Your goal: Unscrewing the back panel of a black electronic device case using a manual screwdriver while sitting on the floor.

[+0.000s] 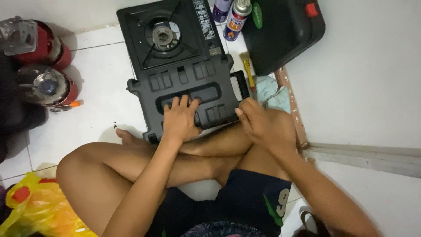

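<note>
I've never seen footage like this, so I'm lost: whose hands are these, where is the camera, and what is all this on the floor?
The camera sits on the person's head and looks down, so the crossed legs and both hands are their own. The left hand lies flat on a black plastic case lid, while the right hand grips its right edge. Behind it on the white tiled floor stands a black portable gas stove, with two spray cans, two red gas canisters at left, and a yellow bag.

Home floor corner, used as a makeshift repair spot: white floor tiles (101, 79), bare white wall (372, 79). Portable gas stove (169, 33) w/ gas cans (237, 17), red canisters (44, 66), yellow plastic bag (30, 206) lying about; person sits cross-legged.
</note>
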